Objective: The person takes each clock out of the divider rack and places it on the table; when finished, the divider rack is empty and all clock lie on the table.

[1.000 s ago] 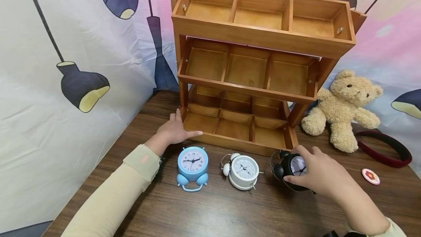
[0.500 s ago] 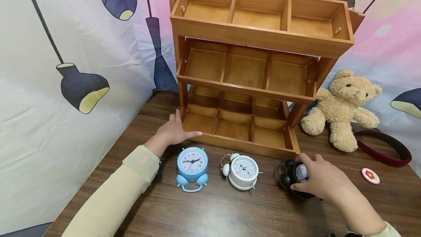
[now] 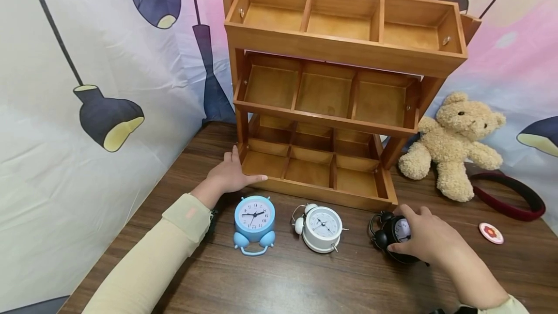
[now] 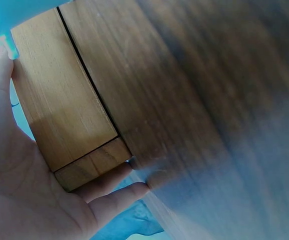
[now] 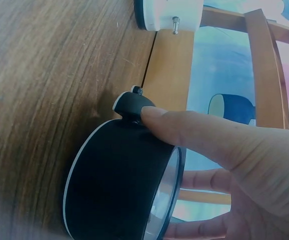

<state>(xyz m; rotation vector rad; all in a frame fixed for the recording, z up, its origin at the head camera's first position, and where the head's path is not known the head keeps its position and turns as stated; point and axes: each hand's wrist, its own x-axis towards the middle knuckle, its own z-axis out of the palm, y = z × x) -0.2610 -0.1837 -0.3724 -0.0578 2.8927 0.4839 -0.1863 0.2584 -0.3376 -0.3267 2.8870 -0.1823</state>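
My right hand (image 3: 432, 237) holds a black twin-bell alarm clock (image 5: 114, 180) on the table, thumb near one bell and fingers at the face's far side. Its bells and handle point left; the hand covers part of the dial. My left hand (image 3: 227, 172) rests against the front left corner of a three-tier wooden shelf (image 3: 322, 192), thumb straight along the front board and fingers along the side. Between the hands lie a light blue alarm clock (image 3: 255, 222), bells toward me, and a white alarm clock (image 3: 322, 229), bells to the left. Both lie face up.
The shelf's divided compartments hold nothing. Right of it sits a beige teddy bear (image 3: 457, 144), with a dark red headband (image 3: 505, 205) beside it. A round flower badge (image 3: 491, 233) lies nearer. A patterned cloth (image 3: 109, 197) hangs behind and left of the table.
My right hand has shifted the black alarm clock a little to the right and toward me. My left hand stays at the shelf corner; the other clocks have not moved.
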